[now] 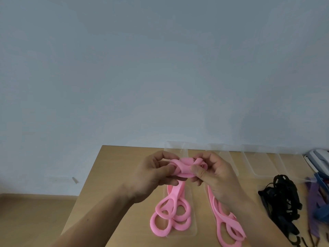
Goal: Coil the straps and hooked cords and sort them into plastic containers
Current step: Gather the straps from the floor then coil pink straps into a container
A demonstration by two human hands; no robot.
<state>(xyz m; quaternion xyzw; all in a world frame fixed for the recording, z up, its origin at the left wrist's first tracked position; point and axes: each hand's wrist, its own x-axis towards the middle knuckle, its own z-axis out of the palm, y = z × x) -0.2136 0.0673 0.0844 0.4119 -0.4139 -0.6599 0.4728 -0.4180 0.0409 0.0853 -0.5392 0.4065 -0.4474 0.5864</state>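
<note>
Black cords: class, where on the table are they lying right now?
In the head view, the black cords lie heaped on the right side of the table, between the pink straps and the purple straps, in front of a clear container.

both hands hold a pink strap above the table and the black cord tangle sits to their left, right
No. The head view shows the black cord tangle on their right, not their left. The left hand and right hand do both grip the pink strap above the table.
</note>
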